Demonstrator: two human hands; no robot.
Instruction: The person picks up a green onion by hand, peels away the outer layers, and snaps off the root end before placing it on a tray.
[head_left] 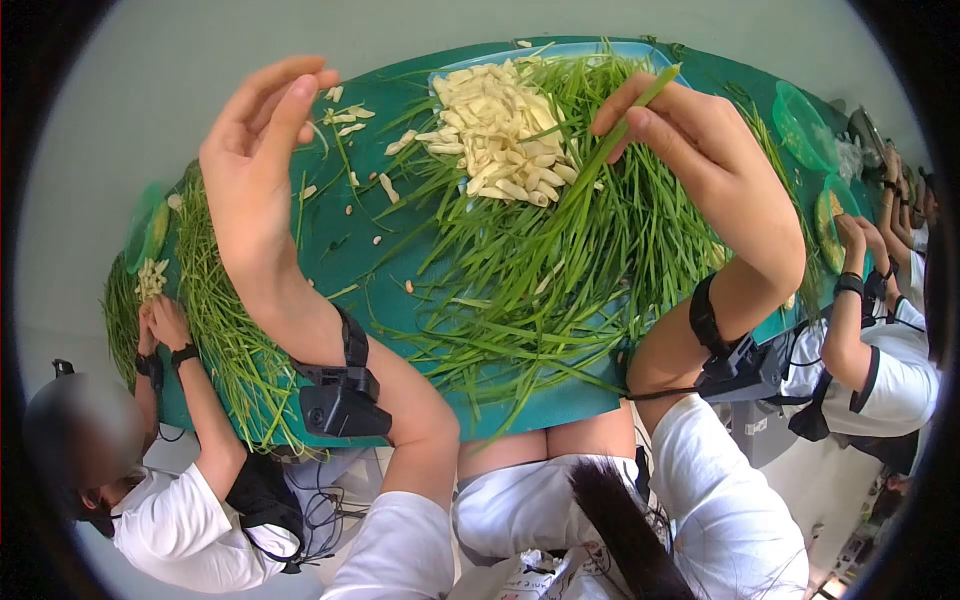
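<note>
My right hand (690,130) pinches a long, flat green leaf blade (610,150) between thumb and fingers. The blade slants down over a large heap of grass-like green leaves (580,290), which look like chives. Left of the blade, a pile of pale cream, finger-shaped pieces (500,120) lies on the leaves and a light-blue tray (640,50). My left hand (262,125) is raised over the table's left side, fingers loosely curved, with nothing visible in them. Near it are a few loose cream pieces (345,120).
The green tabletop (370,260) carries scattered small bits. At left, a person's hands (165,325) work beside another leaf heap (225,310) and a green basket (150,225). At right are another green basket (800,125), a bowl of yellowish bits (828,225) and other people's hands (860,240).
</note>
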